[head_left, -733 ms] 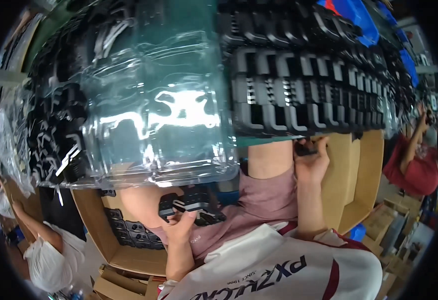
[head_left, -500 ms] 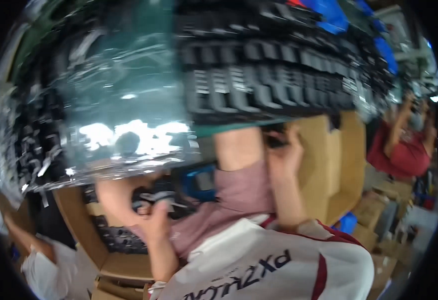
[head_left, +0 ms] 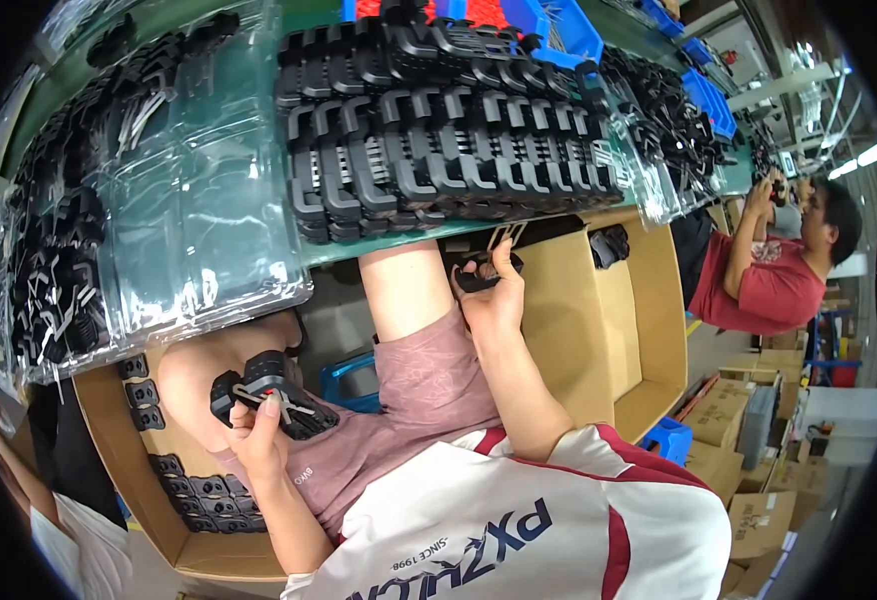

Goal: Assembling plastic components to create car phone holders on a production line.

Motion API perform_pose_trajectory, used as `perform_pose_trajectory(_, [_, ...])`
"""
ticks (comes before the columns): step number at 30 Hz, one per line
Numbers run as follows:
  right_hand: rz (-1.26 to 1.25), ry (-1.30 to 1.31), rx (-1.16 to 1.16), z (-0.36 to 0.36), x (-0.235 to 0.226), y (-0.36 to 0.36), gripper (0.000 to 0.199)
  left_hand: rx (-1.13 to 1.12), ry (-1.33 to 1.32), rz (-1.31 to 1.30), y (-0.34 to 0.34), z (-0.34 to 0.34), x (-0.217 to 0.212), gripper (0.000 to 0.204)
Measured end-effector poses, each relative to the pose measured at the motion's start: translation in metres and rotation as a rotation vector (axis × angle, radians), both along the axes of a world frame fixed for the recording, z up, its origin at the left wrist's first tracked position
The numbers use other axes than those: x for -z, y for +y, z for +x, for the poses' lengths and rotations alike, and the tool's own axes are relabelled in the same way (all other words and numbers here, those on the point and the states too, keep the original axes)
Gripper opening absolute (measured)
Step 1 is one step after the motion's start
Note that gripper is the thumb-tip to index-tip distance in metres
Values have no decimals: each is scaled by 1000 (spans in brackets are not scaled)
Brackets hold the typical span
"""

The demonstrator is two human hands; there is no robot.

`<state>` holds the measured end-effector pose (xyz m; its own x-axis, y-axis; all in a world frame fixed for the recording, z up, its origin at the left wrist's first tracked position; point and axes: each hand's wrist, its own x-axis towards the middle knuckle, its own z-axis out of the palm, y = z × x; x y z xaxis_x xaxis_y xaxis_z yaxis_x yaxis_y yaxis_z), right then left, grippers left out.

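My left hand rests over my lap and grips a small stack of black plastic clip parts with metal springs. Near the table's edge, my right hand is closed on one small black part. Just above it on the green table lie rows of black plastic frames. Clear plastic blister trays cover the table's left side.
An open cardboard box stands at my right knee, another holding black parts at my left. Blue bins line the far side. A person in a red shirt works at the right; a person's white sleeve is at lower left.
The view has tilted, so the table sits higher and more to the right. My left hand dropped lower over my lap with its parts; my right hand stays at the table's edge.
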<state>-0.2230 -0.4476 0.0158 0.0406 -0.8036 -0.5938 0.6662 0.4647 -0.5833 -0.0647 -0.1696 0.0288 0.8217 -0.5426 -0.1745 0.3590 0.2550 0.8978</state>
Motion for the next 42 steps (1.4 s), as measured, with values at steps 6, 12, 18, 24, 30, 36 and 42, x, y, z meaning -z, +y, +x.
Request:
perform_pose_trajectory(6, [11,-69,-32,-10,-8,11,24,11,10,-30,0,3,2,22])
perform_pose_trajectory(12, [365,-469,-188,-30,-70,48,47,-16,75,-105,-3,5,0,23])
perform_pose_trajectory(18, [488,-710,-261,-27,-93,67,51,-12,40,-87,-3,2,-8,22])
perform_pose_trajectory(24, [431,-621,-221,-23,-82,64,50,-6,39,-86,1,0,-4,23])
perform_pose_trajectory(30, [52,-349,-124,-21,-2,26,33,-5,58,-91,0,3,-1,24])
perform_pose_trajectory(36, [-129,-175,-62,-10,12,19,21,-31,93,-47,2,1,-1,25])
perform_pose_trajectory(42, [-130,-104,-21,-3,15,13,20,-62,77,-13,-4,2,-1,25])
